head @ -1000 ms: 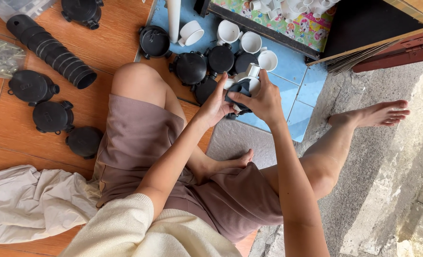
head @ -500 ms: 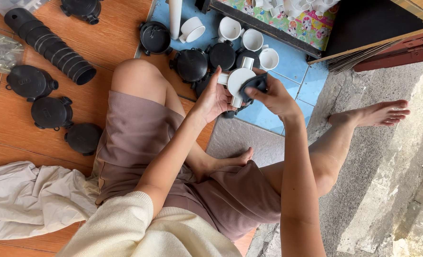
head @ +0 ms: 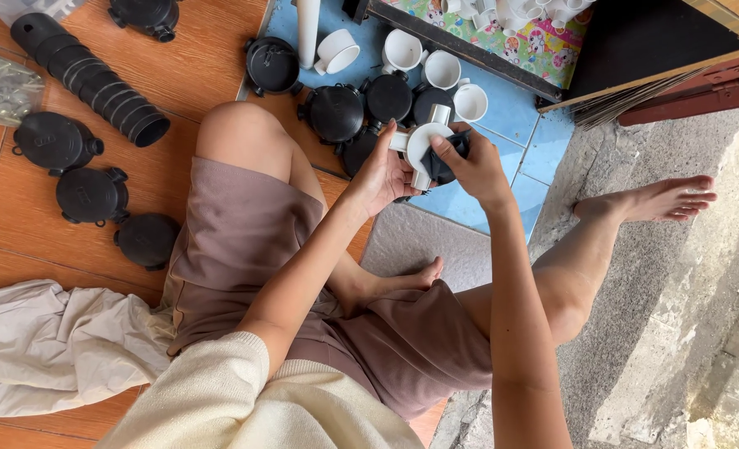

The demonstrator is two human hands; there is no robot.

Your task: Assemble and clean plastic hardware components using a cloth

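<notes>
Wiping a white plastic junction box, held up over the blue floor tiles

The left hand (head: 382, 170) cups the round white plastic junction box with stubby outlets (head: 423, 145) from beneath, fingers curled around its back, while the right hand (head: 473, 166) pinches a small dark cloth (head: 446, 165) against its right edge. To do this well, I judge the left hand should hold the box steady and turn it a little at a time, so the cloth reaches round each outlet rather than just the flat face. Just beyond the hands sit black round junction boxes (head: 361, 104) and white plastic fittings (head: 423, 58); well off to the left hand's side lie more black round boxes (head: 91, 195) and a black corrugated pipe (head: 91, 79).
</notes>
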